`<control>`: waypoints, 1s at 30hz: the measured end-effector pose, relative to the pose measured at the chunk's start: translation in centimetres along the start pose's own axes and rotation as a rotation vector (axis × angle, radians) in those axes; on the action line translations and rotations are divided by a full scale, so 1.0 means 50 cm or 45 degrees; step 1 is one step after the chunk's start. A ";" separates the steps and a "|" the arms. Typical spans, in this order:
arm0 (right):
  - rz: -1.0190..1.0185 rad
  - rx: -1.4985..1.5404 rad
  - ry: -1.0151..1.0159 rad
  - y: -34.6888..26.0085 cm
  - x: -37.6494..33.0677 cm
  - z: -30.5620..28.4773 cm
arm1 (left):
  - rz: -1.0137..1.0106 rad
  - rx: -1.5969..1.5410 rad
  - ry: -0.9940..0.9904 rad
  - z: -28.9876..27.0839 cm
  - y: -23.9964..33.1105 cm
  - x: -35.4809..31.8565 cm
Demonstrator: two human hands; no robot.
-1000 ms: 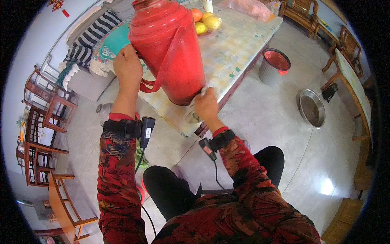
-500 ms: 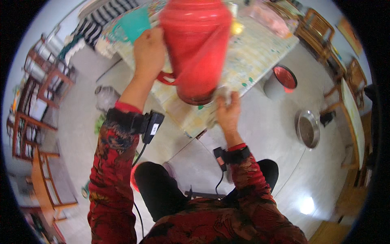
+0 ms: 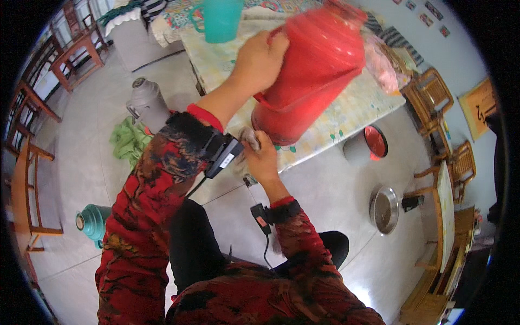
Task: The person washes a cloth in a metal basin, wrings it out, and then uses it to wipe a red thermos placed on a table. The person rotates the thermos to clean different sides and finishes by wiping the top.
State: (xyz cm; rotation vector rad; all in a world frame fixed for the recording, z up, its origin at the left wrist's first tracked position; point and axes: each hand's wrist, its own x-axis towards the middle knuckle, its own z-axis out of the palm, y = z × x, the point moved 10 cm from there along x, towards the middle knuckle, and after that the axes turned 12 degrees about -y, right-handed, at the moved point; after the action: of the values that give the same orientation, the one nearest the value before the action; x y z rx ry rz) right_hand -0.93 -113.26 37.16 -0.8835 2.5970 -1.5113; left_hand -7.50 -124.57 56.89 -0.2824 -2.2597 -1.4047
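Two hands work on one big red plastic thermos flask (image 3: 311, 73), tilted above the patterned worktop (image 3: 352, 111). Nearest, the right hand (image 3: 260, 157) presses a crumpled cloth (image 3: 250, 138) against the flask's base; the left hand (image 3: 260, 59) clenches its handle. Three more vessels show: a teal flask (image 3: 93, 222) and a grey flask (image 3: 147, 107) on the floor, and a teal jug (image 3: 221, 19) farther off on the worktop. Compared with half a second ago, the flask leans further over.

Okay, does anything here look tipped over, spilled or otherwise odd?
The red flask is tilted, held over the table by the left hand, while the right hand presses a cloth near its base. No spill shows.
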 end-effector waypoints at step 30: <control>0.350 0.486 -0.014 -0.003 -0.142 -0.089 | -0.717 -1.473 -0.003 0.189 -0.221 -0.512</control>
State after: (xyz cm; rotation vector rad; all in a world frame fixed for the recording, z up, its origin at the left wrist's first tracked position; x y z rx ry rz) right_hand 3.87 -106.41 37.79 -0.4747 2.1912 -1.8146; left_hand 7.76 -119.52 32.25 0.0269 -1.2905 -2.8770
